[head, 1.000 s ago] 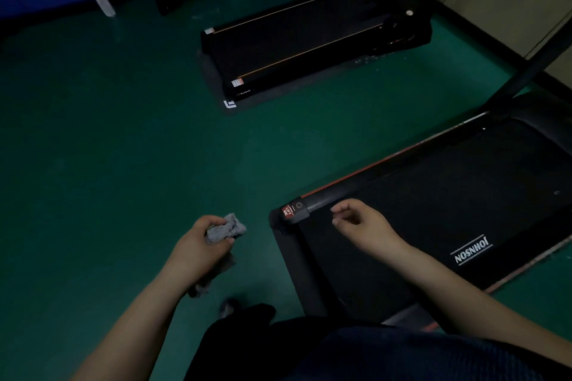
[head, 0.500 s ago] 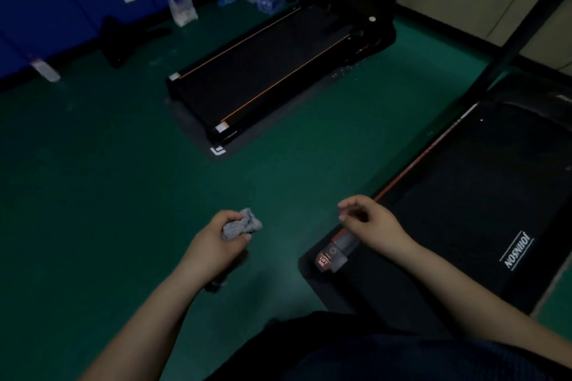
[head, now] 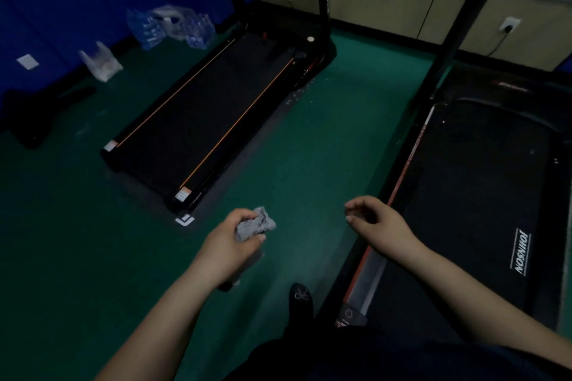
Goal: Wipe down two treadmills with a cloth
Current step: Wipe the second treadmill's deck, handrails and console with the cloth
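While left hand (head: pixel 227 244) grips the bunched cloth (head: pixel 255 224) | right hand (head: pixel 379 224) loosely curled, holding nothing | we'd unfold it, wipe lower-right treadmill (head: pixel 483 195) side rail (head: pixel 399 185) lengthwise.

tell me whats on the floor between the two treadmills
Head view: mostly bare green floor between the far treadmill and the Johnson treadmill; nearer, one dark shoe.

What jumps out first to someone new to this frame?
The two hands low in the centre: the left hand grips a crumpled grey cloth, the right hand hangs loosely curled and holds nothing. Two black treadmills flank them on the green floor: the orange-striped treadmill further off to the left, the Johnson treadmill close at right.
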Demonstrator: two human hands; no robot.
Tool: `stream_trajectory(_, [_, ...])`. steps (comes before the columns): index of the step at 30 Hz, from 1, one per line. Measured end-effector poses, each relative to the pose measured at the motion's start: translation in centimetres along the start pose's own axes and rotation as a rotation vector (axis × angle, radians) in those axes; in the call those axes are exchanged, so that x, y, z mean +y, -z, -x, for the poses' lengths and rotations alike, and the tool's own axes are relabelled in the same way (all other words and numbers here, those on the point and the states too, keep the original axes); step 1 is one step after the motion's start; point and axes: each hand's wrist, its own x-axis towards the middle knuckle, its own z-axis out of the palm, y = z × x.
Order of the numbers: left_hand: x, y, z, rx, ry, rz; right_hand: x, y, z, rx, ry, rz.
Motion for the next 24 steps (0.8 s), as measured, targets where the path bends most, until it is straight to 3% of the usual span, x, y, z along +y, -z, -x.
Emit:
stream_trajectory(9, [5.3, 6.4, -14.4, 0.03, -0.053, -0.049, -5.9, 1.8, -13.3, 0.098, 0.026, -0.052])
stream_trajectory(17, [7.8, 8.5, -27.0, -0.12, -0.06, -0.103, -6.1, 2.4, -22.4, 0.189, -0.1, -0.065])
stream_trajectory(24, [12.6, 11.2, -40.9, -0.241, -0.15, -0.158, -10.2, 4.2, -33.3, 0.304, -0.125, -0.061])
